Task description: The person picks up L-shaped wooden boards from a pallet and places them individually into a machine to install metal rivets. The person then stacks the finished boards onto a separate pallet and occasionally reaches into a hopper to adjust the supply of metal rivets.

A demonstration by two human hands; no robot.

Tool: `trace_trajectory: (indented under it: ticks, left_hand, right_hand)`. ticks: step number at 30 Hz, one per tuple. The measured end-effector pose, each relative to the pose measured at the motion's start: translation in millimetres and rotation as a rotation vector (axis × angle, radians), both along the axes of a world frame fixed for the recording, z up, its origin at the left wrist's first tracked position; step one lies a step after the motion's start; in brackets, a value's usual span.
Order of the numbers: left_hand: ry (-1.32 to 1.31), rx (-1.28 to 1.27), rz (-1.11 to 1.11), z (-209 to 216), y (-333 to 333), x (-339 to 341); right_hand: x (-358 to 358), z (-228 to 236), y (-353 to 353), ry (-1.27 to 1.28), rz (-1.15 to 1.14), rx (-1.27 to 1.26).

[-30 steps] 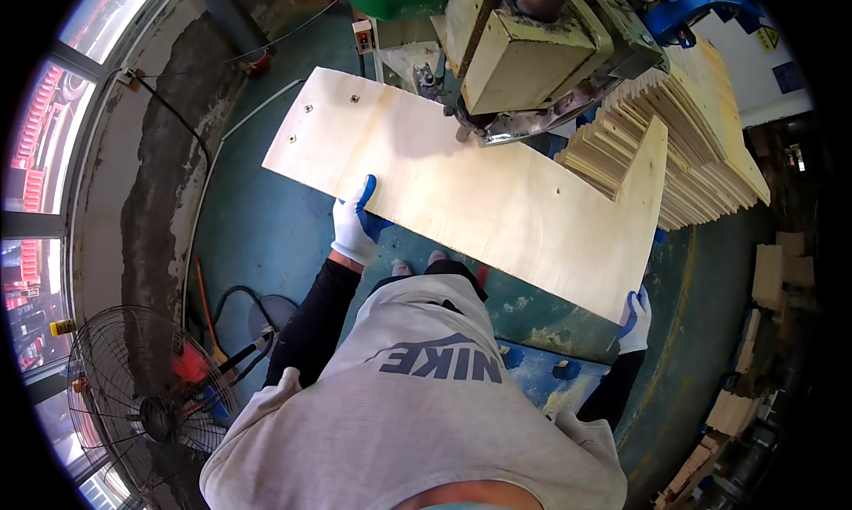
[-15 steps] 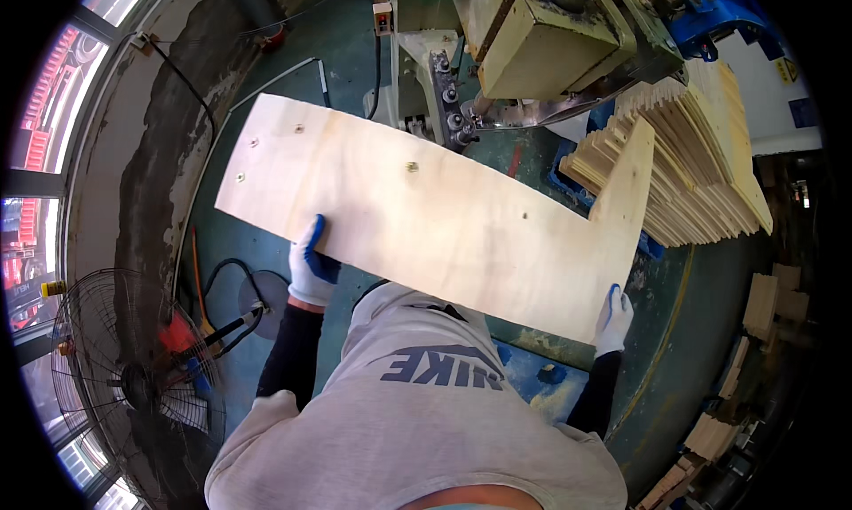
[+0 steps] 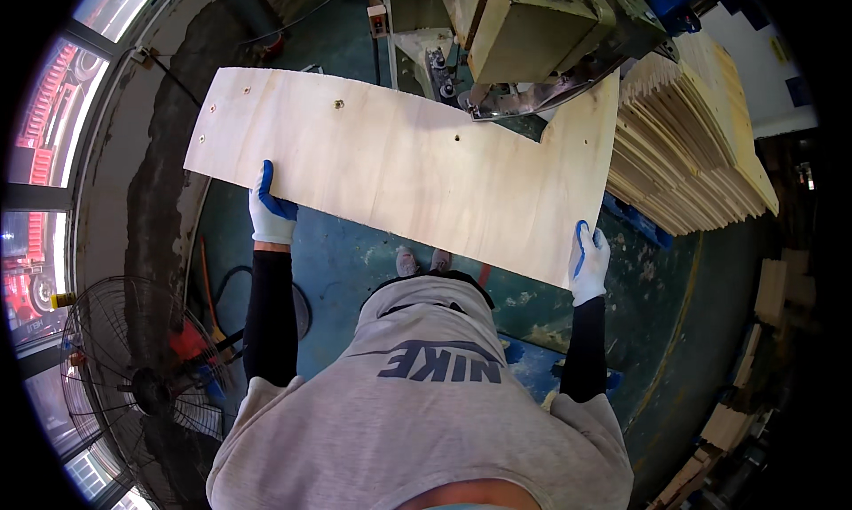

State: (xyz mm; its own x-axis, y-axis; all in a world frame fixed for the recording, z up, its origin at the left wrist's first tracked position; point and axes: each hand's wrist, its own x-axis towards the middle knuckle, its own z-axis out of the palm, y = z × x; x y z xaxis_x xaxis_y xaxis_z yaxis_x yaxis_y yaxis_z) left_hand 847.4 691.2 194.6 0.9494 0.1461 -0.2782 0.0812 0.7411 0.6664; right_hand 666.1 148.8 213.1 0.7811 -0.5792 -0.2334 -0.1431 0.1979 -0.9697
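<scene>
A large L-shaped plywood panel [image 3: 382,164] with several small holes, some seemingly lined with metal, is held out in front of me. My left hand [image 3: 272,205], in a white glove with a blue palm, grips its near edge toward the left, thumb on top. My right hand [image 3: 589,260], gloved alike, holds the near right corner, thumb up; its fingers are partly hidden under the wood. The panel's far edge lies at the metal arm [image 3: 532,102] of a machine [image 3: 532,35], by the notch. Whether they touch I cannot tell.
Stacked cut plywood panels [image 3: 692,146] stand on a blue pallet right of the machine. A wire-caged fan [image 3: 146,390] is at the lower left, beside the wall and windows. Wood pieces [image 3: 728,426] line the right side. A blue, dust-covered platform [image 3: 532,368] lies near my right side.
Both hands have pushed the panel forward and somewhat left, bringing its notched far edge up to the machine's arm. My arms are stretched out further, and my shoes now show below the panel.
</scene>
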Motion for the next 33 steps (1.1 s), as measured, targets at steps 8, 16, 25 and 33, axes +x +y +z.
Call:
trace_trajectory:
  ticks: [8, 16, 25, 33]
  left_hand:
    - [-0.017, 0.093, 0.016, 0, -18, -11]
    - [-0.023, 0.030, 0.034, 1, -21, 4]
    - [-0.054, -0.002, 0.048, -5, -40, 45]
    - [-0.024, 0.037, 0.051, -4, -37, 33]
  right_hand:
    - [-9, -5, -9, -0.037, -0.042, 0.057]
    - [7, 6, -10, -0.022, -0.039, -0.001]
    - [54, 2, -42, -0.015, 0.067, 0.022]
    - [40, -4, -31, 0.149, 0.045, -0.091]
